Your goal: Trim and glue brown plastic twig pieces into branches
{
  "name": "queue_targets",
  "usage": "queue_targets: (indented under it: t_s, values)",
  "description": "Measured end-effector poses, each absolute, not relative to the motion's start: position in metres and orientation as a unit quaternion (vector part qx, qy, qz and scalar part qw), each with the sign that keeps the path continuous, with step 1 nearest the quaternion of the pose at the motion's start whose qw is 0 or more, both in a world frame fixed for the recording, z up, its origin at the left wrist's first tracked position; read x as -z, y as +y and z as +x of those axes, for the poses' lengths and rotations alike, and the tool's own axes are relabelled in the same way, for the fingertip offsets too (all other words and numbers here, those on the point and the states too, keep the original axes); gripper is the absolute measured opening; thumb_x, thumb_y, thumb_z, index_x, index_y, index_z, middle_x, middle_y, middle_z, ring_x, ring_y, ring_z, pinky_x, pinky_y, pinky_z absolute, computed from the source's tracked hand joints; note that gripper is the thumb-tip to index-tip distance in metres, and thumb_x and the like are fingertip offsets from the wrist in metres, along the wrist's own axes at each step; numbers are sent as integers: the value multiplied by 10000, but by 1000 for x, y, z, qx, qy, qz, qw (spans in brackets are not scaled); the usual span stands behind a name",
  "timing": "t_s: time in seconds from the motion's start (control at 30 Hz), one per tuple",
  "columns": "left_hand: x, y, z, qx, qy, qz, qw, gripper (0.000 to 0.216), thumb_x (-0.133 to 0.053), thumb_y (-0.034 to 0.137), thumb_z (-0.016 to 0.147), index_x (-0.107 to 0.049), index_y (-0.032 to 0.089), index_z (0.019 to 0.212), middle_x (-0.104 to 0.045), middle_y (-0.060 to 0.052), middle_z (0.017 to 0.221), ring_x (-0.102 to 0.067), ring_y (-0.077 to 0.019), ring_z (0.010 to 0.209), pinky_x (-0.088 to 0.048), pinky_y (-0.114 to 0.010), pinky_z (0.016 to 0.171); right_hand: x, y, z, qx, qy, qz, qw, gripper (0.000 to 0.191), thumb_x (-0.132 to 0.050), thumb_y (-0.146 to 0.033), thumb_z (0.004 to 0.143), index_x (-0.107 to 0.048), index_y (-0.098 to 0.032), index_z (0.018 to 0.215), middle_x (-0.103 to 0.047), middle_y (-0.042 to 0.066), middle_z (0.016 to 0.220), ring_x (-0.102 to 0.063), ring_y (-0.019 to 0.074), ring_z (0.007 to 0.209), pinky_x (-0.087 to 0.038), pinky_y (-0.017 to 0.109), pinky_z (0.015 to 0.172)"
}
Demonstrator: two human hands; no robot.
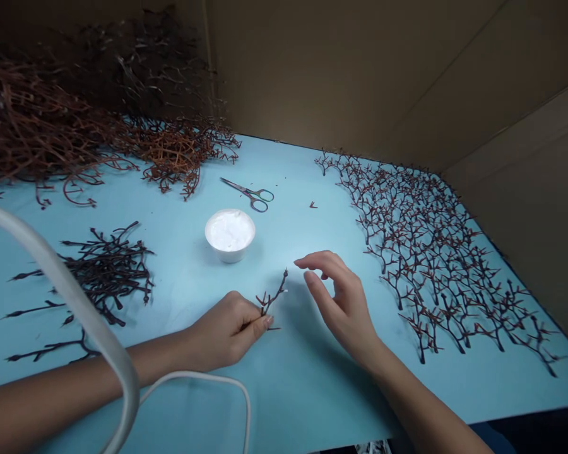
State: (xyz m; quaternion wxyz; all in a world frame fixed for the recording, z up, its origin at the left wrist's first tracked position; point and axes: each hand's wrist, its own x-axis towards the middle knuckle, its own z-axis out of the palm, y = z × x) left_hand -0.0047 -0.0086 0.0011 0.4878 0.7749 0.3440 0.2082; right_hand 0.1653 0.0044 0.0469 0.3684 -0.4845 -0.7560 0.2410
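While the left hand (227, 332) pinches a twig (273, 294), right hand (343, 302) open, near the table edge (341, 424)

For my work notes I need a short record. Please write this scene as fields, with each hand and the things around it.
left hand: pinches a thin dark branched twig
right hand: open, holding nothing, beside the twig
centre: round white bowl of white paste; slim metal scissors with green finger loops
left side: loose pile of dark twigs; reddish-brown twig tangle behind
right side: many dark branched twigs spread flat
surface: light blue tabletop
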Motion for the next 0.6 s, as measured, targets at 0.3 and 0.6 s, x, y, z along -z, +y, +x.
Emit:
queue_targets:
  t_s: [0.3,0.6]
  values:
    - [-6,-19,2,-192,367,851,323,326,-316,152,773,-310,167,448,-365,34,403,-347,-80,372,-228,-214,412,-41,11,164,-385,-713,-515,279,98,-510,-198,724,-561,-164,647,-563,0,627,-487,102,595,-369,222,535]
    - [-7,-21,5,-143,397,852,309,305,-320,177,768,-344,169,464,-379,30,426,-355,-90,387,-223,-227,426,-46,7,157,-468,-650,-515,305,103,-512,-193,684,-501,-158,588,-471,-28,547,-405,82,523,-332,214,491]
